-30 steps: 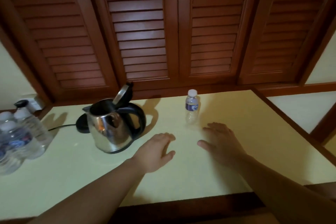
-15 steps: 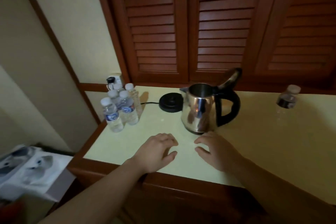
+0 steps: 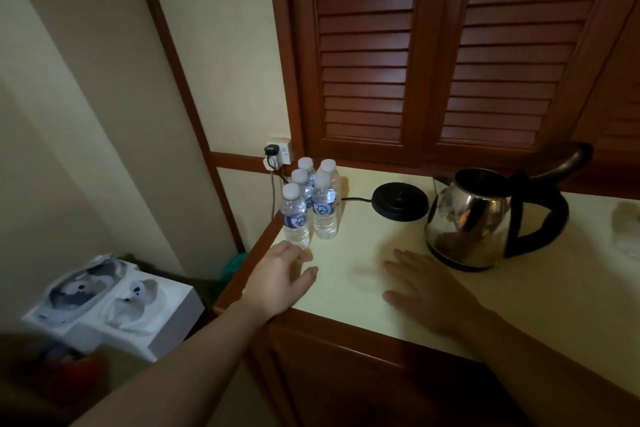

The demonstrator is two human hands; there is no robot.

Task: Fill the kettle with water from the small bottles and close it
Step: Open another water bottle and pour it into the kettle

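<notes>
Reaching forward over the corner of the pale counter (image 3: 346, 274), the left hand (image 3: 277, 277) has its fingers loosely spread and holds nothing; its fingertips are just beside the nearest small bottle (image 3: 295, 215) of a cluster of five capped bottles (image 3: 318, 198). The right hand (image 3: 426, 284) lies palm down with fingers apart, also empty, near the front of the steel kettle (image 3: 478, 218). The kettle stands on the counter with its lid (image 3: 561, 159) tilted up, beside its black base (image 3: 400, 199), not on it. Both forearms stretch in from the lower edge.
</notes>
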